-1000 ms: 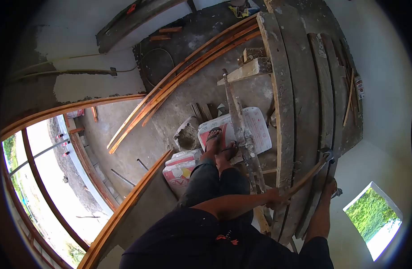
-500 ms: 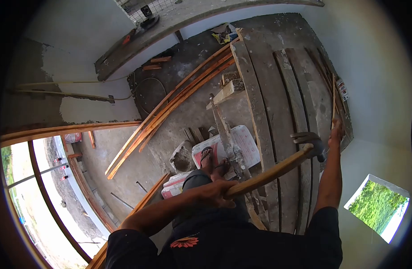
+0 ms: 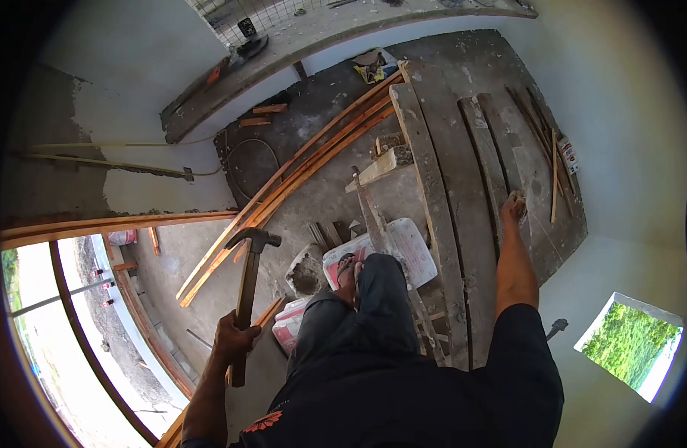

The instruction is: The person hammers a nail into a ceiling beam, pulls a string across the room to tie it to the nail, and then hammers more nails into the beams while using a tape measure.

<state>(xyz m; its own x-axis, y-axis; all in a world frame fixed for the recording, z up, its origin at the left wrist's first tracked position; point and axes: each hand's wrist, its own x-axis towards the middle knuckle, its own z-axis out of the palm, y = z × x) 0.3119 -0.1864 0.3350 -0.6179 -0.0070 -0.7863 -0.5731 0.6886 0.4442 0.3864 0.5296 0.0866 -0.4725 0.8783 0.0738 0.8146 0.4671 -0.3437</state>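
Left hand (image 3: 235, 340) clamped round 1 hammer (image 3: 247, 290); right hand (image 3: 514, 207) near 1 plank (image 3: 486, 149); its fingers unclear

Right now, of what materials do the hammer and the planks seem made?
Hammer: handle looks like wood, perhaps bare, from its brown tone; head probably dark metal, given its curved claw.
Planks: likely rough, unpainted wood, from straight edges and greyish, pale-spotted faces.
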